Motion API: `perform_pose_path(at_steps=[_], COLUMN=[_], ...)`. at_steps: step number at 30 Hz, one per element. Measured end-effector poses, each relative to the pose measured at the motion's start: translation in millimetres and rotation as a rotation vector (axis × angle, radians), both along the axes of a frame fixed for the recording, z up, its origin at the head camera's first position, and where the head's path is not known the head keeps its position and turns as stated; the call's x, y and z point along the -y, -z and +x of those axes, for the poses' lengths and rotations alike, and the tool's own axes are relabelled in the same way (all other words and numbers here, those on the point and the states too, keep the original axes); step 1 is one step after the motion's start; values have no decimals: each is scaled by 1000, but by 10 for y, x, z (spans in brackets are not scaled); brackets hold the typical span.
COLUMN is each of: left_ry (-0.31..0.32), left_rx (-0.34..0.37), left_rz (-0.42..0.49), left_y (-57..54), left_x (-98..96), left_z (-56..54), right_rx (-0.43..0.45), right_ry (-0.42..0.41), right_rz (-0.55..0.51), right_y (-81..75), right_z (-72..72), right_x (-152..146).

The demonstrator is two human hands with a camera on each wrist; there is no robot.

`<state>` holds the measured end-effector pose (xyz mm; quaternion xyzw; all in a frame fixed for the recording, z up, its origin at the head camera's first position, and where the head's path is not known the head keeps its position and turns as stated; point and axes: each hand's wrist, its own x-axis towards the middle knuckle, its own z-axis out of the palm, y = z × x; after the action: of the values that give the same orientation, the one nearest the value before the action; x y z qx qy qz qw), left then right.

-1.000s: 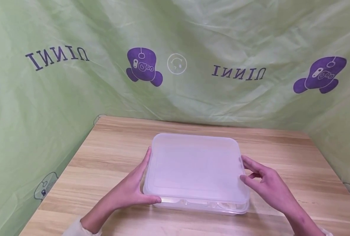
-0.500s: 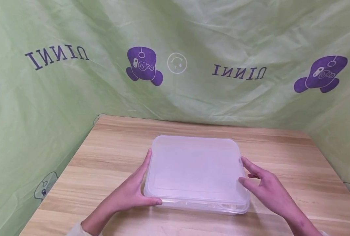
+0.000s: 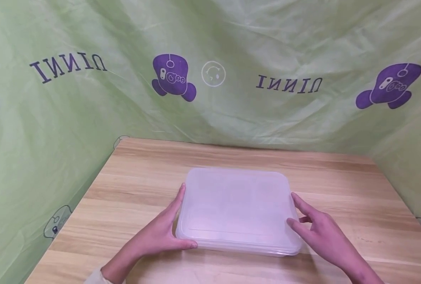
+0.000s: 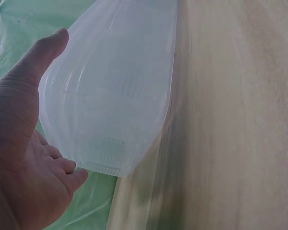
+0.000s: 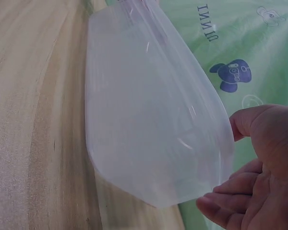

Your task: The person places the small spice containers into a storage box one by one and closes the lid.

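A translucent white plastic storage box (image 3: 237,205) with a flat lid lies face up between the two hands, over the front middle of the table. The left hand (image 3: 157,234) grips its near left corner, thumb along the front and fingers along the left side. On the right side, the right hand (image 3: 325,236) holds the edge between thumb and fingers, the thumb near the lid's rim. Both wrist views show the box (image 4: 110,91) from the side. Whether its base touches the table cannot be told, and its contents are hidden by the cloudy plastic.
A light wood table (image 3: 139,173) carries the box. Green cloth (image 3: 231,118) with purple prints hangs behind the table and along both sides, close to its edges.
The box has come slightly toward the person and to the right, with both hands moving along. Its front wall shows less than before, and the clear contents glimpsed there are no longer visible.
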<state>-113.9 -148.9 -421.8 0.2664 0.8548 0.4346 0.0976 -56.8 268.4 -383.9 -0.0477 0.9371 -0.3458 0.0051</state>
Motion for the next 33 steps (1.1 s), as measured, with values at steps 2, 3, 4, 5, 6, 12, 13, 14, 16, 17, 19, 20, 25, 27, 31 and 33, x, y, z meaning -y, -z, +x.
perform_pose_path(at_steps=[2,3,4,5,6,12,13,14,16,17,19,20,25,27,31,33], left_ry=[-3,-3,-3,-3,-3,1,1,-1,-4,-3,-2,-2,2,5,9,13], left_rx=[2,4,7,9,11,25,27,27,31,35,42,44,48,46,40,32], left_rz=[0,0,2,3,4,1,0,0,2,4,9,11,23,25,24,18], left_y=[9,14,19,25,30,43,41,40,34,31,25,22,13,11,10,10], left_x=[6,10,12,15,18,23,23,24,27,27,27,28,32,34,34,31], left_z=[4,6,8,9,10,17,18,19,22,24,29,32,42,40,36,35], right_rx=[-6,-6,-5,-4,-3,-12,-13,-13,-13,-12,-4,-3,2,4,7,8], right_ry=[-6,-7,-7,-5,-5,0,2,2,6,9,14,16,14,8,2,2], right_rz=[-4,-6,-6,-3,-2,35,43,51,63,68,77,81,85,85,88,87], right_y=[4,7,9,12,15,32,37,42,52,57,63,64,56,45,30,28], right_z=[-5,-7,-7,-7,-7,-4,-1,3,12,17,29,34,61,68,81,85], right_x=[9,15,19,24,28,36,37,38,40,40,43,44,55,56,56,59])
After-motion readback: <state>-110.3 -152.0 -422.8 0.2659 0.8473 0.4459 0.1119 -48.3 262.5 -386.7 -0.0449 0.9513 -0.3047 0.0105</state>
